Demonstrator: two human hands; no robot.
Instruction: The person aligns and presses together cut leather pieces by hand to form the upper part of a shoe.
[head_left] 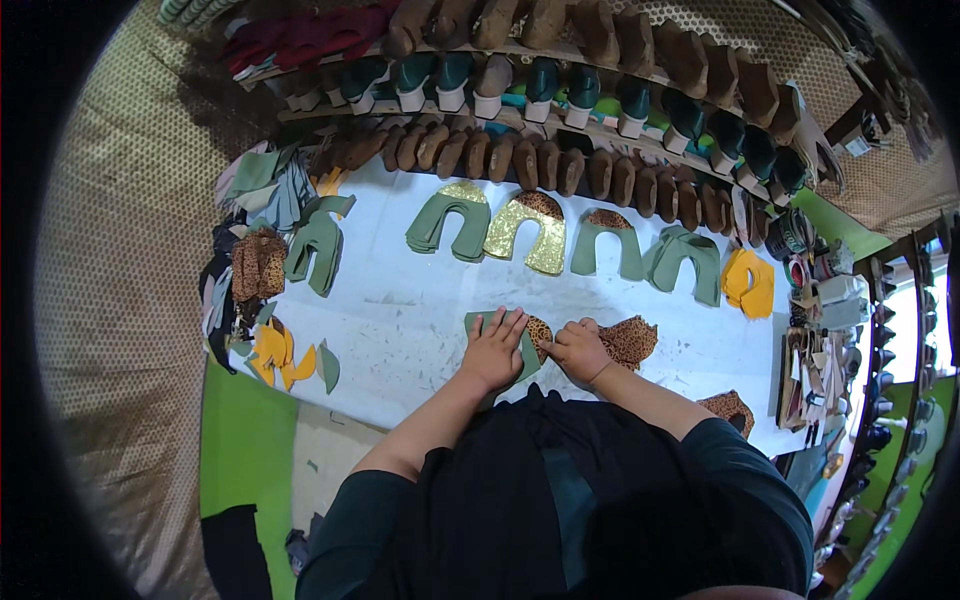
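Lying flat near the front edge of the white worktable (400, 330), a green cut piece (478, 322) is pressed under the open, spread left hand (493, 350). A leopard-print piece (630, 340) just beside it is touched by the right hand (578, 350), whose fingers are curled; whether anything is pinched cannot be told. Green arch-shaped pieces (450, 225) are laid in a row further back.

White worktable (400, 310) bears arched cutouts (520, 235) (green, gold, leopard).
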